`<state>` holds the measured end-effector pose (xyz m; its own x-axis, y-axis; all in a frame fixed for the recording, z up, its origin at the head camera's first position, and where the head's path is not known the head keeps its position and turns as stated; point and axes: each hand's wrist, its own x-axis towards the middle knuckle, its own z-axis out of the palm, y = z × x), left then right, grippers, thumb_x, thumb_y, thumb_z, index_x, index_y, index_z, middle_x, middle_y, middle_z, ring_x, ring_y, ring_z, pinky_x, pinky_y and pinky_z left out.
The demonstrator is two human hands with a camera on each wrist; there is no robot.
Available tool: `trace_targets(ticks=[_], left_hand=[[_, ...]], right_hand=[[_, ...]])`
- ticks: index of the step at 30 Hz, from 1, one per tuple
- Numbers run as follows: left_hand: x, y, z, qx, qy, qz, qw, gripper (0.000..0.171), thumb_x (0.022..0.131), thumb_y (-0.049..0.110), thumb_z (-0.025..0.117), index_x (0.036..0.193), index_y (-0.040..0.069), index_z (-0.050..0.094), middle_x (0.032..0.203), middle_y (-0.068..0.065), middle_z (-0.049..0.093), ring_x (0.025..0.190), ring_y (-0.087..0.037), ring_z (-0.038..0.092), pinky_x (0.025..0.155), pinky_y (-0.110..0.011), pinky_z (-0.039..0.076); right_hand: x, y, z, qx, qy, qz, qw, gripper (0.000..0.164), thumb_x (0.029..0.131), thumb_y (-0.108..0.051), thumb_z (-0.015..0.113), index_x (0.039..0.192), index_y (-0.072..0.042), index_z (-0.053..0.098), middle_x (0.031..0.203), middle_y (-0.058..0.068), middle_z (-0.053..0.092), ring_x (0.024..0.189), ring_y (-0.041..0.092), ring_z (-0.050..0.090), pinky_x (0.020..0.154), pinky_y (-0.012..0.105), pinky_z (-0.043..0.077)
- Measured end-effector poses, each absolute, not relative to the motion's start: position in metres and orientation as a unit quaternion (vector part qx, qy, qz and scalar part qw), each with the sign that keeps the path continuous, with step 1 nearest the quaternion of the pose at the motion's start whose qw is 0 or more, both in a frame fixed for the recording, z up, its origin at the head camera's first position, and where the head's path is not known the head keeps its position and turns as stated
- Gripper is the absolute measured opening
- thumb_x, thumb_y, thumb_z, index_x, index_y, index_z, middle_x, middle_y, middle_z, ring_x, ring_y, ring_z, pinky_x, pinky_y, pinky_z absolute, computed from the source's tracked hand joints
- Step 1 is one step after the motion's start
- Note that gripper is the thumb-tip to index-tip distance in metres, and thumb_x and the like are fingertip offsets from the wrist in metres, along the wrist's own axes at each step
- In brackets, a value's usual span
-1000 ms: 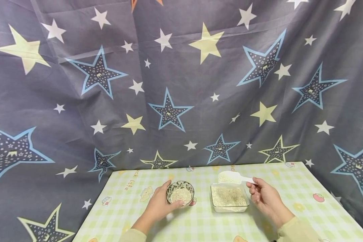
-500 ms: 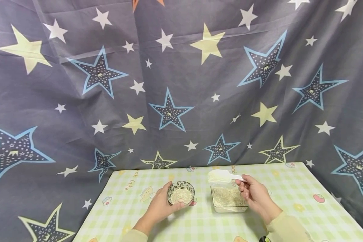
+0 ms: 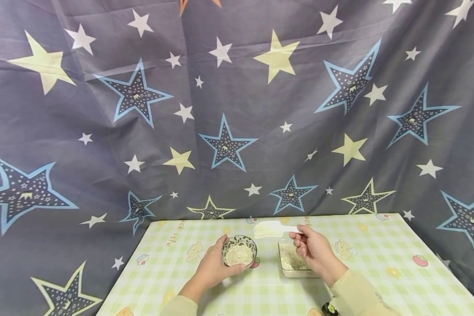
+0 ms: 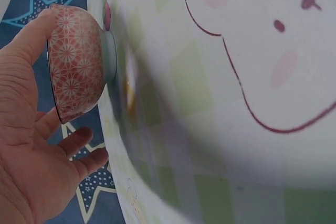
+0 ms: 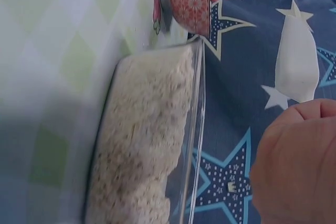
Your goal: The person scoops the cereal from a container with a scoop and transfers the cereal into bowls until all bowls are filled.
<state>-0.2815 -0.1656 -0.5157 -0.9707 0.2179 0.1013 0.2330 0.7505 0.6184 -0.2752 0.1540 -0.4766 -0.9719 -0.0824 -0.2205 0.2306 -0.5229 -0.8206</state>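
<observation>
- Head view: the left hand (image 3: 215,265) grips the patterned bowl (image 3: 237,240) round its side, thumb at the near rim; the right hand (image 3: 317,251) pinches the white scoop (image 3: 289,228) by its slim handle; from where I stand, the scoop hangs over the gap between the bowl and the clear rectangular dish (image 3: 297,274); it looks like light, stiff plastic, best held at that handle and kept level, since the oat-like flakes (image 3: 267,229) on its blade are loose; more flakes lie in bowl and dish; the checked tablecloth (image 3: 150,285) looks smooth, the starry curtain (image 3: 237,96) behind it softly creased.
- Left wrist view: the bowl is round-walled, red with white flowers outside, with a dark rim and pale foot; I'd judge it glazed ceramic, hard, slightly slippery and breakable, safest cupped below the rim; I cannot tell whether the foot touches the cloth.
- Right wrist view: the scoop shows a smooth, rounded white back beyond the right hand; the hand's fingertips are hidden here; the dish, thick-rimmed and glassy, would probably be heavy; its flakes are coarse, speckled and uneven.
</observation>
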Motion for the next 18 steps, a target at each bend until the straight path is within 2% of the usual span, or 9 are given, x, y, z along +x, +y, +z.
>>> trace_targets(ticks=[18], left_hand=[[-0.286,-0.166,-0.517,-0.124,-0.934,-0.335,0.008,0.122,0.077,0.059,0.092,0.165,0.001,0.032,0.161,-0.017,0.054,0.142,-0.047,0.055,0.117,-0.065,0.047]], right_hand=[[-0.284,0.121,-0.476,0.072,0.538,-0.836,0.076,0.021,0.112,-0.019,0.047,0.108,-0.003,0.059,0.074,-0.006,0.071,0.053,-0.003,0.051,0.042,0.009,0.039]])
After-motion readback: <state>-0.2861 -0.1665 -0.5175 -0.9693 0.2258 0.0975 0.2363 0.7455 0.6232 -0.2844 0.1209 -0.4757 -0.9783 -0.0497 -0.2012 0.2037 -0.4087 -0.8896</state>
